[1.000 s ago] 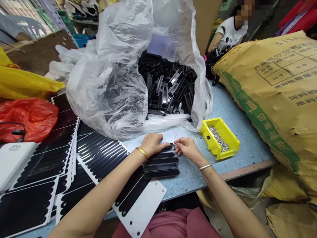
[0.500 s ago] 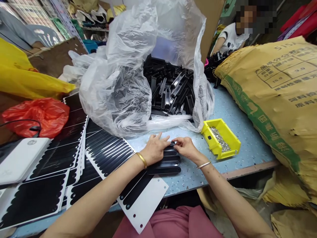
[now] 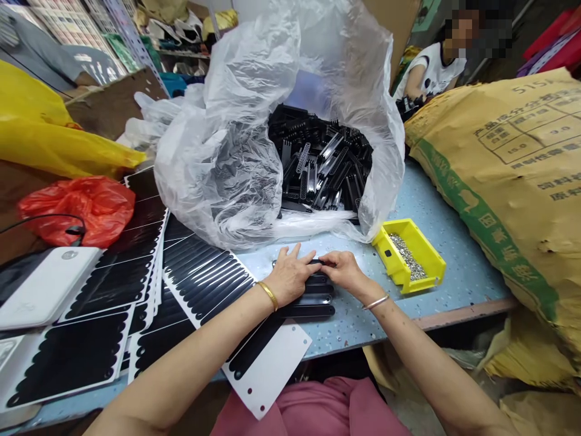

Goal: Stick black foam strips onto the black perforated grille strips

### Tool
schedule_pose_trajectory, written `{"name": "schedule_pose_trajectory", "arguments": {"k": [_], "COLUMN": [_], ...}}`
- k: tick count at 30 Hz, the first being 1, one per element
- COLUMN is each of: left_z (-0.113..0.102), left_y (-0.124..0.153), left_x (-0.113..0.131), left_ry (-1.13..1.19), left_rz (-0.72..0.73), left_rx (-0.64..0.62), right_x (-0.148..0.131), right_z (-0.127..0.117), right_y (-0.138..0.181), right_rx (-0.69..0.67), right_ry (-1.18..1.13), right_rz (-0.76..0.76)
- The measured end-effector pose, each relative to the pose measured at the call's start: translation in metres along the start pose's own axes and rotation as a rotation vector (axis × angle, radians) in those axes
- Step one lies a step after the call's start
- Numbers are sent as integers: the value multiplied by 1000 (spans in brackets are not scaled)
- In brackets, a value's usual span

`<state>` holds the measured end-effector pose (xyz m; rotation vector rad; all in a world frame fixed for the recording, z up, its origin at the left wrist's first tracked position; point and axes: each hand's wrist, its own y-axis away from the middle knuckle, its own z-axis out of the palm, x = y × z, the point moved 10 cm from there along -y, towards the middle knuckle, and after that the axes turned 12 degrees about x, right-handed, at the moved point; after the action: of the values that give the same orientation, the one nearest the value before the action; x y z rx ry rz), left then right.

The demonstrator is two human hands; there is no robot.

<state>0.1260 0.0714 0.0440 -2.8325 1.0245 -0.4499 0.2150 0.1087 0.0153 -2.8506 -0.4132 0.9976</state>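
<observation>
Taking our two hands as the centre of the clock, black strips (image 3: pixel 311 311) lie side by side on the blue speckled tabletop (image 3: pixel 458 248), running toward six o'clock and partly covered by our left hand (image 3: pixel 291 275). That hand wears a gold bracelet (image 3: pixel 267 295); its fingers are spread wide, resting over the strips, its thumb at the farthest strip (image 3: pixel 315 262). Our right hand (image 3: pixel 342 269), with a silver bangle (image 3: pixel 376 303), has its fingers drawn in close at that strip's right end; whether they grip it or something small, we cannot tell.

At three o'clock we have a yellow bin (image 3: pixel 433 266) of small metal bits (image 3: pixel 408 257). At twelve, a clear bag (image 3: pixel 218 175) stands open toward us, heaped with black parts (image 3: pixel 318 163). At two, a printed sack (image 3: pixel 512 169) leans in; at one, beyond it, sits a person (image 3: pixel 431 69) in a white top. At seven, a white sheet (image 3: pixel 267 378) overhangs the edge. At nine lie black-and-white sheets (image 3: pixel 204 266), then a white box (image 3: pixel 52 284), with a crumpled red bag (image 3: pixel 79 209) just above it, toward ten.
</observation>
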Motion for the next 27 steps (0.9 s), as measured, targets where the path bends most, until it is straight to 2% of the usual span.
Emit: {"name": "schedule_pose_trajectory", "arguments": {"k": [3,8,13,16,18,21,24,27], "left_z": [-2,-15,-35,-34,-25,-15,-15,-13], "left_y": [13,59,93,90,79,71,90,124], "left_x": [-22,-80,-111,-106,-95,-80,-76,-73], "left_ry": [-8,-7,222,495,661,851,1016,1194], "left_rz": [-80,-302,-543,-621,-613,-614,-688,-790], "left_rx": [32,141,394,507,489,428,470,551], "right_x": [3,7,12,8,1,-19,-43,-54], "right_z": [0,3,-4,-8,-16,-20,-5,-16], "right_y": [1,0,4,5,2,3,14,26], "right_rx": [1,-4,-70,-112,-16,143,60,84], "right_ry": [11,-13,-32,-70,-63,71,184,183], "right_rz": [27,75,115,91,59,-49,-203,-248]}}
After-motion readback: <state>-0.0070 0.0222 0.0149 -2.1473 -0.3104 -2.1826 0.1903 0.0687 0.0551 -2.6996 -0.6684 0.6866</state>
